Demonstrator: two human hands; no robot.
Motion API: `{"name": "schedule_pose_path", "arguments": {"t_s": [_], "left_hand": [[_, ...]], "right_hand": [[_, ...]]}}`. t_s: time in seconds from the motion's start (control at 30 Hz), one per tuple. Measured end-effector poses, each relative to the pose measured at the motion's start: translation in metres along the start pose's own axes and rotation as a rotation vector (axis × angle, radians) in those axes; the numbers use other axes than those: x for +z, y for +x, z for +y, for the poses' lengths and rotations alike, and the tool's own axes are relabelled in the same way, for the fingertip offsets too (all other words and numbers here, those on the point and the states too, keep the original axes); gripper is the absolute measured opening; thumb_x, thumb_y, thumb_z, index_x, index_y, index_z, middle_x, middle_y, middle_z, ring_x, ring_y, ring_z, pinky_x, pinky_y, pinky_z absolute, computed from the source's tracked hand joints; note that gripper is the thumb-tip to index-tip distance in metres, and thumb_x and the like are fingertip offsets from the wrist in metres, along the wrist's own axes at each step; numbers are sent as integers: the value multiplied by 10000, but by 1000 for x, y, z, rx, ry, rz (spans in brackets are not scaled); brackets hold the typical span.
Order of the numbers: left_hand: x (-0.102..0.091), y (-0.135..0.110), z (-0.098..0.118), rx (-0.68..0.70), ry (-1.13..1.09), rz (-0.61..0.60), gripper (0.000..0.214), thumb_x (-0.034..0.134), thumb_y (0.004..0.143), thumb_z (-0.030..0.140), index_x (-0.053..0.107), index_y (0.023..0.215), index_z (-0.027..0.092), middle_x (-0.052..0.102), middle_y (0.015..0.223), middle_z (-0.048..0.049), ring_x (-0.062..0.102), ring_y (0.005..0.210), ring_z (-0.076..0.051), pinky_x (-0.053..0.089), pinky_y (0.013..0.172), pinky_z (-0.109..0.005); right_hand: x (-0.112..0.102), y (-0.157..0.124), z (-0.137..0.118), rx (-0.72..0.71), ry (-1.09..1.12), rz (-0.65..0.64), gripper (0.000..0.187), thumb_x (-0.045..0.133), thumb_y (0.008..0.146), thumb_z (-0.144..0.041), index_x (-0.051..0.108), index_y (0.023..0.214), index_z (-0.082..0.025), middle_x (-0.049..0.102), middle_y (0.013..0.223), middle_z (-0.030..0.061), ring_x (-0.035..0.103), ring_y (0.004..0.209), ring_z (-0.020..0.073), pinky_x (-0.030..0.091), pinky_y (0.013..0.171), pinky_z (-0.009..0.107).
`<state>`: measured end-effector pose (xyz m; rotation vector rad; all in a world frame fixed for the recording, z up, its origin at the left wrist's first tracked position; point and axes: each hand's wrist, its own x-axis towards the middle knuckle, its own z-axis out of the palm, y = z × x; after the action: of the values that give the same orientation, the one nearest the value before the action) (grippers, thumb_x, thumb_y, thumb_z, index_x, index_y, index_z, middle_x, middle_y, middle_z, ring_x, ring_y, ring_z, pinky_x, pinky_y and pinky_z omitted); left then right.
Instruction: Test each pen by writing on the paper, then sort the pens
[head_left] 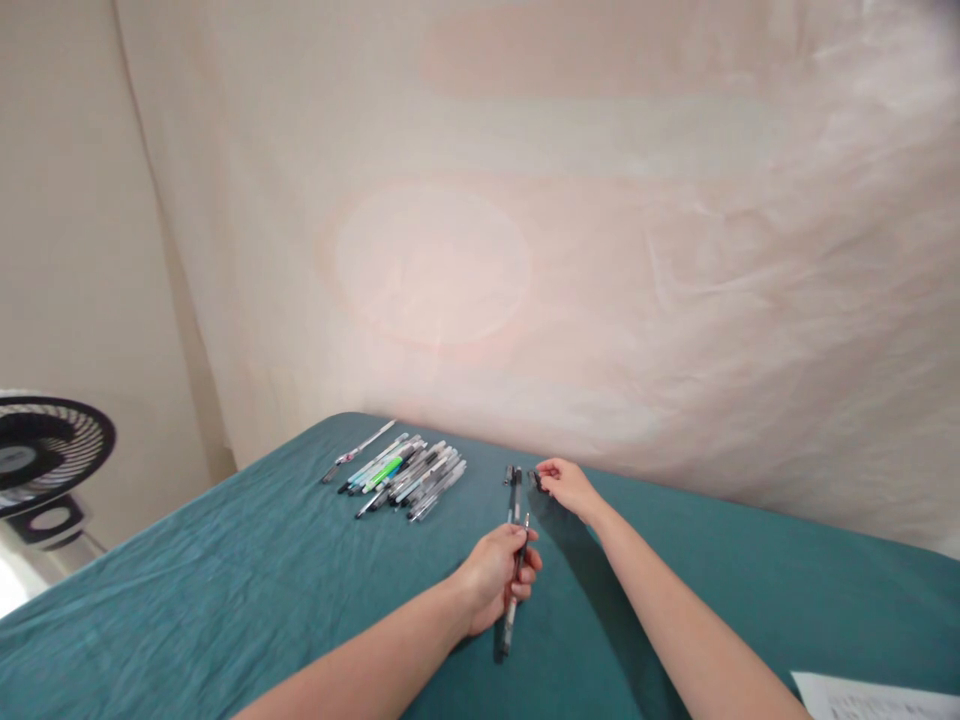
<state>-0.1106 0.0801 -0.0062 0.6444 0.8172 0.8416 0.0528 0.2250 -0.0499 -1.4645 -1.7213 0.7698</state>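
Observation:
My left hand (501, 572) is closed around a slim pen (511, 622) with a dark grip. Its bare metal tip points away from me and its clear barrel slants back toward me. Just beyond, another pen (516, 490) lies on the cloth, partly hidden by that hand. My right hand (566, 484) is farther off, thumb and fingers pinched at a small dark pen cap (535, 480). To the left of it, near the lying pen's far end, rests another small dark cap-like piece (509, 474).
A pile of pens (420, 475), with a bright green one (384, 472) among them, lies at the back left of the green-covered table (285, 580). A printed sheet (870, 697) is at the front right. A black fan (52, 455) stands off the left side.

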Motion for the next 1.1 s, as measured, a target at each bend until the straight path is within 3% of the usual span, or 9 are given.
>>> {"name": "schedule_pose_path", "arguments": {"t_s": [0.17,0.3,1.1], "left_hand": [[0,0,0,0,1,-3,103,326,848,214,416,852,164,460,559,13,323,395,-46,117,402,-165],[0,0,1,-6,-1,5,107,331,850,225,418,851,164,461,563,12,331,397,-45,121,403,-163],[-3,3,-1,5,-12,-17,101,348,844,227,425,865,165,467,567,10,344,404,-50,137,408,-163]], "right_hand": [[-4,-7,-2,-19,82,-83,466,522,593,-30,536,1046,-141,591,1062,79,575,631,75,457,590,190],[-1,-9,-5,-17,106,-101,500,531,586,-9,513,1069,-140,562,1116,98,565,586,65,451,547,191],[-2,-21,-12,6,-15,-51,416,646,578,-125,552,982,-133,609,895,51,543,609,94,448,621,242]]}}
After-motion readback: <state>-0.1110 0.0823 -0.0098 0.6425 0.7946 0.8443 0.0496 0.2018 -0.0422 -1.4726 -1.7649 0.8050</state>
